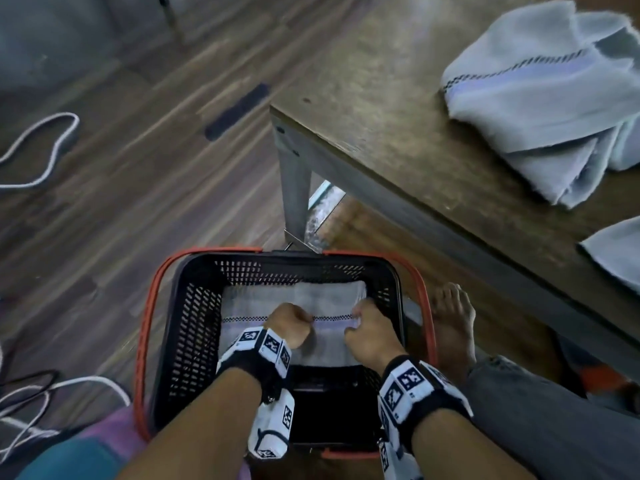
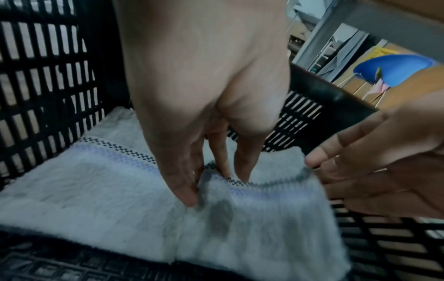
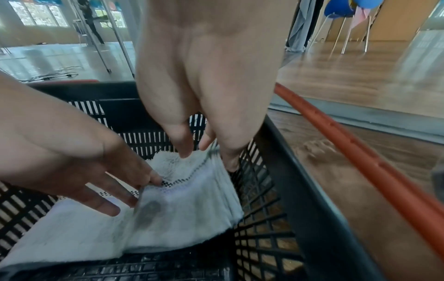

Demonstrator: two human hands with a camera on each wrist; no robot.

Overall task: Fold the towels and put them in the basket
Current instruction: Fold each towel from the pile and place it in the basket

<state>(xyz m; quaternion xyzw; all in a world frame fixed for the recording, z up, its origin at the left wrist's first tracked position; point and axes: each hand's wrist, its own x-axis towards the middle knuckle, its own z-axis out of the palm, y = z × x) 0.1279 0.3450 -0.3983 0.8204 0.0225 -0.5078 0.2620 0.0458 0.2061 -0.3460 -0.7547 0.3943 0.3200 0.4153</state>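
Observation:
A black basket (image 1: 173, 306) with red handles stands on the floor by my knees. A folded white towel (image 1: 329, 299) with a checked stripe lies flat in its bottom. Both hands reach down into it. My left hand (image 1: 289, 322) points its fingers down and pinches a raised fold of the towel (image 2: 96, 190) between thumb and fingers (image 2: 223, 169). My right hand (image 1: 363, 323) is at the towel's right edge (image 3: 192, 199) by the basket wall (image 3: 300, 171), fingers (image 3: 182, 150) loose and touching the cloth. Up on the table lies a crumpled towel (image 1: 540, 98).
The low wooden table (image 1: 381, 116) stands right of the basket, its metal leg (image 1: 294, 188) just behind the rim. Another towel's corner (image 1: 616, 254) shows at its near edge. A bare foot (image 1: 453, 323) rests beside the basket. Cables (image 1: 34, 150) lie on the wooden floor.

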